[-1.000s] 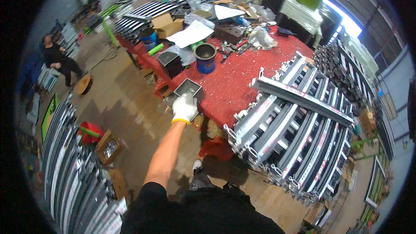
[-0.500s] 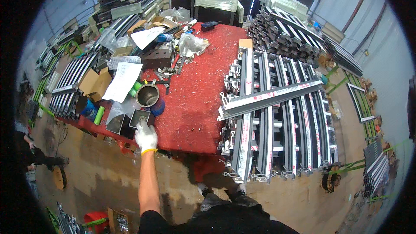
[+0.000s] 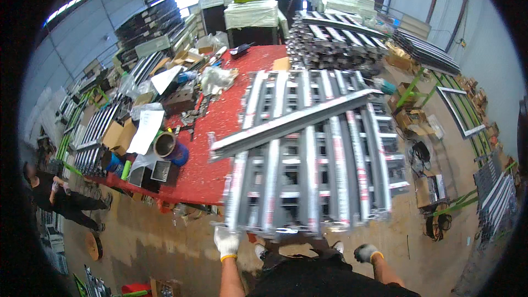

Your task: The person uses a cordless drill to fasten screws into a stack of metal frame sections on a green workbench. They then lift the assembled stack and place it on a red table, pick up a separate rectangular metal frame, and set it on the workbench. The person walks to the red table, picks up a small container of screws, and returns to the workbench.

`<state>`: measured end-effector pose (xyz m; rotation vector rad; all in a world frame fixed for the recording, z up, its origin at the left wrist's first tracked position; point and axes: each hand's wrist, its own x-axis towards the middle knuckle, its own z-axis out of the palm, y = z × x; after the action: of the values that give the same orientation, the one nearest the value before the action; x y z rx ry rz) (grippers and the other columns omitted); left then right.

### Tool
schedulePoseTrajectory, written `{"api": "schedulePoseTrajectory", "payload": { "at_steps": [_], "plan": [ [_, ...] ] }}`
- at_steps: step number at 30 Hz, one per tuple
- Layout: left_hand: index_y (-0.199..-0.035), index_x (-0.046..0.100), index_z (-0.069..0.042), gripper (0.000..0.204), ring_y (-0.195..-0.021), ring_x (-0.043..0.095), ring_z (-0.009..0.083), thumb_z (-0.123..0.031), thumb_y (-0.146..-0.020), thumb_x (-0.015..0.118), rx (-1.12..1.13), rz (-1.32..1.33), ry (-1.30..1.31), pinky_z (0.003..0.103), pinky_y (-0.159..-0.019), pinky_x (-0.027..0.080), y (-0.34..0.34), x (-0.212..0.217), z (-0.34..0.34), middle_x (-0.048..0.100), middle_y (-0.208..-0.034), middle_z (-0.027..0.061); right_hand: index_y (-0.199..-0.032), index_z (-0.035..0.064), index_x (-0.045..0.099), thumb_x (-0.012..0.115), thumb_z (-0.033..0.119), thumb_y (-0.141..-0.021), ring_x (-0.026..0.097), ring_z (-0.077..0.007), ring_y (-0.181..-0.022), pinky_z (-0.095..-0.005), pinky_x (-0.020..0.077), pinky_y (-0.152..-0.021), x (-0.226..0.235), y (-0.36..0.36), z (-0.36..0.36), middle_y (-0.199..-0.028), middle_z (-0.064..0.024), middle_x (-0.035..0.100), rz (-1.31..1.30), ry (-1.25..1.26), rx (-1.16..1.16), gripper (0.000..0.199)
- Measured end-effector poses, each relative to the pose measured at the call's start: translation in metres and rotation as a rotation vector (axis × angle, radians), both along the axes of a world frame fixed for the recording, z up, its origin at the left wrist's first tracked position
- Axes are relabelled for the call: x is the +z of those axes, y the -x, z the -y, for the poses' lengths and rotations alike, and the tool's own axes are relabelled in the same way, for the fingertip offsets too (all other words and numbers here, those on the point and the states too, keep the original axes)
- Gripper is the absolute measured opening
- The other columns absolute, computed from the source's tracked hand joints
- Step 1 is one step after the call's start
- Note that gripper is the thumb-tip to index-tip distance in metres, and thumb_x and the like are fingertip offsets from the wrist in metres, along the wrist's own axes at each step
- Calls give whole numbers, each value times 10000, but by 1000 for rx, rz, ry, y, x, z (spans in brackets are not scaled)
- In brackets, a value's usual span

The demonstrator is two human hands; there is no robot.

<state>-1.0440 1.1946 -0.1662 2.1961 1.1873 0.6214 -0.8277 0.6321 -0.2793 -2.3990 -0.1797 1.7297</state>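
Observation:
My left hand [image 3: 226, 243], in a white glove with a yellow cuff, is at the near left corner of a stack of grey metal profiles [image 3: 269, 187]. Motion blur smears its fingers, and I cannot tell whether it touches the profile end. My right hand [image 3: 367, 253], in a white and grey glove, hangs apart from the stack at the lower right. Its fingers look curled in; whatever may be in them is hidden. One loose profile [image 3: 297, 124] lies slantwise across the stack. A square metal box [image 3: 160, 171] stands at the table's near left edge.
The red table [image 3: 212, 132] carries a round tin [image 3: 165, 144], a paper sheet [image 3: 147, 132], plastic bags and loose hardware. More profiles [image 3: 335, 38] are piled behind. Cardboard boxes [image 3: 429, 190] and green racks stand to the right. Another person [image 3: 69, 195] stands at the far left.
My left hand has left the square box and moved right to the stack's near corner. My right hand has come into view. The head view has shifted to the right.

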Motion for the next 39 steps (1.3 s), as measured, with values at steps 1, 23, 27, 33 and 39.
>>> {"api": "schedulePoseTrajectory", "payload": {
  "at_steps": [1, 23, 27, 33, 39],
  "plan": [
    [-1109, 714, -26, 333, -1000, 702, 377, -318, -965, 644, -43, 11, -74, 472, -950, 520, -2, -11, 26, 736, -1126, 210, -949, 49, 771, 664, 259, -928, 724, -183, -735, -341, 572, -653, 6, -21, 6, -891, -98, 778, 53, -10, -107, 237],
    [-1237, 729, -127, 426, -1184, 685, 361, -425, -984, 560, -701, -1160, 545, 510, -958, 539, -132, -203, 365, 692, -1354, 141, -1151, 84, 786, 679, 401, -879, 703, -385, -1142, -438, 548, -1014, 116, -242, 230, -1192, -209, 744, 352, -124, -66, 431],
    [-1204, 746, -124, 430, -1169, 692, 369, -437, -949, 598, -656, -1127, 748, 506, -940, 538, -166, -222, 426, 702, -1335, 153, -1158, 74, 778, 679, 391, -892, 712, -381, -1119, -434, 552, -998, 121, -329, 237, -1163, -211, 753, 405, -171, 13, 426],
    [-1153, 772, -118, 439, -1147, 702, 381, -454, -897, 654, -511, -1019, 987, 499, -914, 538, -241, -249, 521, 716, -1307, 171, -1144, 90, 789, 696, 364, -893, 722, -372, -1101, -421, 559, -986, 120, -488, 248, -1158, -203, 757, 423, -176, 81, 384],
    [-1103, 797, -112, 451, -1125, 712, 393, -472, -845, 710, -437, -902, 1177, 493, -888, 537, -333, -256, 575, 730, -1278, 190, -1109, 10, 779, 734, 266, -888, 748, -247, -849, -365, 577, -779, 104, -599, 277, -960, -156, 786, 356, -262, -150, 342]
  ]
}}
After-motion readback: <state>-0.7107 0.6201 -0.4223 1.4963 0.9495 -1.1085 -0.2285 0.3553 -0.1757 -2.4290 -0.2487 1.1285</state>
